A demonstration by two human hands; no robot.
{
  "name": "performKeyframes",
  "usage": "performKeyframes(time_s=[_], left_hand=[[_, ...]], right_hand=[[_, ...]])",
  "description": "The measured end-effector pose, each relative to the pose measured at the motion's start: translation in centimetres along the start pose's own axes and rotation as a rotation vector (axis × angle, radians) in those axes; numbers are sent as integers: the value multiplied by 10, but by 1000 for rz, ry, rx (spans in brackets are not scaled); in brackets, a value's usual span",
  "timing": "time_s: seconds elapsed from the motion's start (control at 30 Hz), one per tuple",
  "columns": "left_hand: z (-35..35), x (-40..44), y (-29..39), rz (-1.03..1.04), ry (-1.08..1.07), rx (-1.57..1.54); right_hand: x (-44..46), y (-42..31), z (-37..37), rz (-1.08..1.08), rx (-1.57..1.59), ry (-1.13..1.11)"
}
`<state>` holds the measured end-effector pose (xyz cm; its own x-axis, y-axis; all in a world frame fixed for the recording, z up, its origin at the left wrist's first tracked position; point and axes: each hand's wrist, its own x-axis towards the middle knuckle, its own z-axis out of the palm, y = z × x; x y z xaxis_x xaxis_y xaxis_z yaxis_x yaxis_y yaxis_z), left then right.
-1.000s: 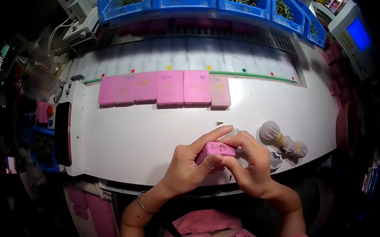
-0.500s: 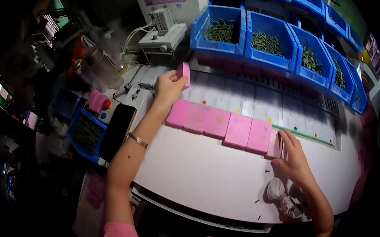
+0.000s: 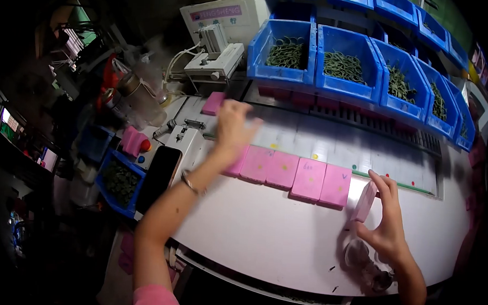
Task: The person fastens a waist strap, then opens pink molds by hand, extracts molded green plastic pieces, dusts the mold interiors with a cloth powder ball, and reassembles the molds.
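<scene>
A row of several flat pink blocks lies across the white work surface, some with small yellow or blue marks. Over the row's left end is my left hand, smeared by motion, so its fingers do not show clearly. Just beyond it, a separate pink block rests flat at the far left of the pale slatted strip. At the row's right end my right hand grips a pink block by its edges, tilted up off the surface between thumb and fingers. Below that hand lies a whitish bundle, partly in shadow.
Blue bins of small curled greenish pieces stand along the back. A white machine is at the back left. A dark phone and a blue bin sit on the left. The slatted strip carries coloured dots.
The block from my left hand now lies flat at the far left, and that hand has moved nearer the row. My right hand has lifted the end block, tilting it upright.
</scene>
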<state>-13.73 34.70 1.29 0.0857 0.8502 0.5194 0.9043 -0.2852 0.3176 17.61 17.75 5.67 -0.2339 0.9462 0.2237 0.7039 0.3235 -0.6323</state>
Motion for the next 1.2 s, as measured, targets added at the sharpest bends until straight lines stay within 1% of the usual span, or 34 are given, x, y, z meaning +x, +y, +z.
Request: performKeyframes(time_s=[0.03,0.07,0.1,0.13,0.17,0.2,0.23,0.27,0.3,0.37,0.4,0.43,0.5,0.53,0.57,0.6,0.63,0.67,0.7,0.77,0.8,0.83,0.9,0.93,1.0,1.03,1.1,1.17,1.2], left_hand=[[0,-21,28,62,-28,-258],[-1,-46,61,-202,-343,-619],[-20,-62,95,-203,-697,-794],[-31,-80,118,-233,-1009,-1076],[-30,-108,138,-199,-1019,-1166],[-44,-112,157,-324,-1246,-1371],[-46,-127,170,-402,-1167,-1481],[-48,-132,174,-456,-1119,-1535],[-51,-135,175,-507,-1074,-1587],[-62,-138,186,-755,-1010,-1673],[-56,-142,181,-754,-1017,-1637],[-55,-144,189,-957,-905,-1796],[-55,-140,192,-999,-798,-1723],[-47,-141,186,-1015,-815,-1767],[-44,-142,185,-1017,-818,-1767],[-43,-142,184,-979,-767,-1803],[-41,-144,182,-940,-715,-1839],[-37,-148,178,-803,-720,-1813],[-37,-149,177,-806,-725,-1813],[-37,-150,177,-650,-743,-1608],[-45,-149,183,-616,-701,-1465],[-48,-150,184,-614,-707,-1468],[-51,-152,185,-567,-704,-1490],[-52,-151,184,-589,-738,-1498],[-54,-152,182,-588,-766,-1473],[-54,-153,181,-589,-797,-1448],[-54,-155,178,-614,-818,-1455],[-51,-151,173,-631,-834,-1462],[-49,-149,169,-748,-815,-1522]], right_hand=[[-2,-9,0,5,5,-2],[-5,-19,1,-54,44,-2],[-8,-27,3,-113,81,-1],[-13,-33,6,-192,22,18],[-17,-39,15,-234,37,90],[-22,-44,18,-248,19,79],[-29,-48,19,-253,-1,69],[-35,-49,20,-242,-46,112],[-37,-50,27,-281,-115,231],[-46,-52,34,-259,-143,342],[-51,-50,37,-281,-221,405],[-55,-48,42,-370,-338,527],[-66,-59,51,-355,-214,675],[-73,-61,52,-401,-196,606],[-82,-63,54,-443,-173,536],[-92,-66,57,-445,-141,374],[-95,-64,58,-491,-95,234],[-94,-63,58,-479,0,216],[-91,-61,56,-467,94,199],[-82,-64,37,-224,99,186],[-69,-68,33,-92,260,305],[-59,-68,26,-24,244,331],[-44,-52,26,-74,194,280],[-45,-50,30,-73,194,281],[-46,-49,36,-32,322,299],[-46,-50,33,-30,323,296],[-48,-52,23,260,813,76],[-54,-52,23,237,836,94],[-59,-52,23,151,839,225]])
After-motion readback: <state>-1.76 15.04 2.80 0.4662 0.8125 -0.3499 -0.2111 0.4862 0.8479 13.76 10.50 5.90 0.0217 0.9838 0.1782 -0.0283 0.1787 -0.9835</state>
